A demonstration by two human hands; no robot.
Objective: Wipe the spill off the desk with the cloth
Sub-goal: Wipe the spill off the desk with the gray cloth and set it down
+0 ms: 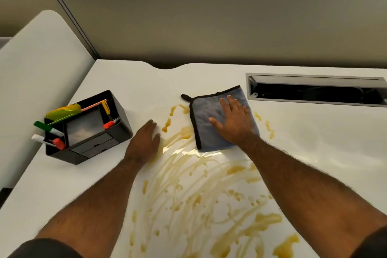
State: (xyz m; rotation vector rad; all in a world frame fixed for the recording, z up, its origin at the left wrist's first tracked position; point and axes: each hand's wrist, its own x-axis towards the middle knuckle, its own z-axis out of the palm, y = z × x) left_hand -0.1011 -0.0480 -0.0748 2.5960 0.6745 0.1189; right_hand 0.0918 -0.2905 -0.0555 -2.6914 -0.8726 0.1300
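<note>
A folded blue-grey cloth [206,118] with a dark border lies flat on the white desk [314,132]. My right hand [234,120] presses down on it, palm flat and fingers spread. A yellow-brown spill [201,190] is smeared in streaks and drops from the cloth down to the near edge. More drops lie just left and right of the cloth. My left hand [146,142] rests flat on the desk at the spill's left edge and holds nothing.
A black desk organiser [100,138] with markers and pens stands at the left, close to my left hand. A cable tray [314,90] with its lid raised sits at the back right. A grey partition wall runs behind the desk.
</note>
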